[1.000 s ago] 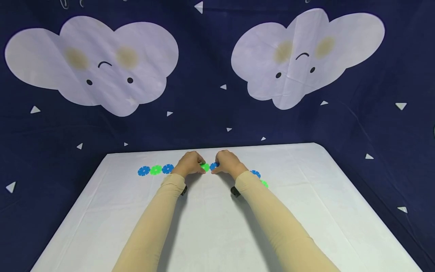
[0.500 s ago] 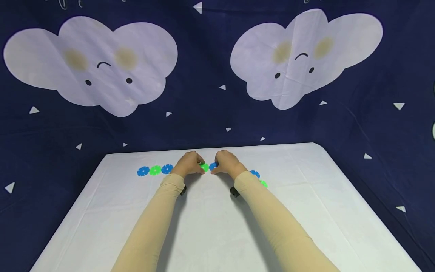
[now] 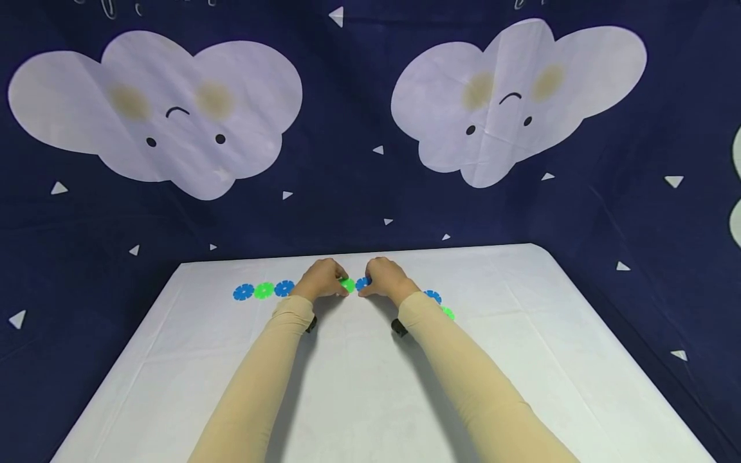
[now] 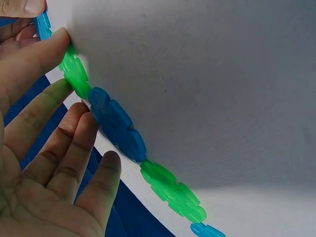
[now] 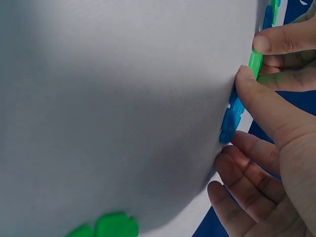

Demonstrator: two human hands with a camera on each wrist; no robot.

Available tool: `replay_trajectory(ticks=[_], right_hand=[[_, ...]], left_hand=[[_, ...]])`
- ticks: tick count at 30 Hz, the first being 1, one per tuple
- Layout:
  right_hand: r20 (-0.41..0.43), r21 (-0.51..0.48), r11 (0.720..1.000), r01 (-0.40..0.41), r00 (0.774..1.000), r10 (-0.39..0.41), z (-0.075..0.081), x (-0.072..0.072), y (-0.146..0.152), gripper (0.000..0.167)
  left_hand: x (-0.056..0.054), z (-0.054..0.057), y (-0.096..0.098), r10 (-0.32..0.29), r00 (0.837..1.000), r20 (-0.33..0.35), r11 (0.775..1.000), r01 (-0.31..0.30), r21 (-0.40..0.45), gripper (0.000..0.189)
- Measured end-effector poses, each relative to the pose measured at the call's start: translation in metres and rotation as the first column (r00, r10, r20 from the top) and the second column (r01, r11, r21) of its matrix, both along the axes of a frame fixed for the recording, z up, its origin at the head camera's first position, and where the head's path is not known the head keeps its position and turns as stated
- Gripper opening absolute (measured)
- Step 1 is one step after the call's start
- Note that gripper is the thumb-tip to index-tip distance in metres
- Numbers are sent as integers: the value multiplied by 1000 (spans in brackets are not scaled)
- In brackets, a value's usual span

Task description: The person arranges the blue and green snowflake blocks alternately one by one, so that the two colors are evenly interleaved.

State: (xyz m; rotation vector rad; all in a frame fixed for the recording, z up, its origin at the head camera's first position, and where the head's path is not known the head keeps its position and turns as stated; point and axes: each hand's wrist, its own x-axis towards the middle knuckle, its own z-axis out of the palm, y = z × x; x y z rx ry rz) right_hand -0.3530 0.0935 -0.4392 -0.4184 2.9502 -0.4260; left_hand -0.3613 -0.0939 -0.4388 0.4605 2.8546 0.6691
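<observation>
In the head view my left hand (image 3: pixel 320 281) is at the far part of the table, its thumb and finger pinching a green notched plastic disc (image 3: pixel 348 285). Facing it, my right hand (image 3: pixel 389 280) pinches a blue notched disc (image 3: pixel 362 283) by its edges. The right wrist view has the green disc (image 5: pixel 255 64) and blue disc (image 5: pixel 231 117) edge to edge. A chain runs back from my left hand in the left wrist view: the pinched green disc (image 4: pixel 75 73), a blue disc (image 4: pixel 117 124), another green disc (image 4: pixel 173 191). My left hand's other fingers spread beside it.
On the white table (image 3: pixel 359 386), the row's left end shows a blue disc (image 3: pixel 244 292), a green one (image 3: pixel 264 290) and a blue one (image 3: pixel 284 288). Partly behind the right forearm lie a blue disc (image 3: pixel 433 296) and a green disc (image 3: pixel 448 312). A dark blue cloud-print cloth (image 3: pixel 347 212) hangs behind.
The head view shifts very slightly. Both hands keep their hold on the green and blue discs, with no clear movement between them.
</observation>
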Motion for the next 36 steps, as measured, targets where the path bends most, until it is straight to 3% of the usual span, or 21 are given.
replay_trajectory(ticks=[11, 17, 22, 26, 36], right_hand=[[-12, -22, 1000, 0, 1000, -1, -2, 5, 3, 49], [-15, -54, 997, -59, 998, 58, -7, 6, 12, 50], [50, -129, 983, -130, 989, 137, 1, 5, 30, 52], [117, -164, 978, -128, 982, 149, 8, 9, 50, 54], [160, -122, 980, -154, 972, 173, 17, 24, 92, 50]], left_hand=[[0, 1, 1, -18, 1000, -19, 1000, 17, -21, 43], [0, 0, 4, -3, 1000, 6, 1000, 3, -27, 44], [0, -1, 5, 12, 1000, -2, 1000, -12, -22, 41], [1, -3, 5, 10, 1000, -1, 1000, -10, -26, 42], [1, -4, 5, -17, 1000, -20, 999, 16, -52, 44]])
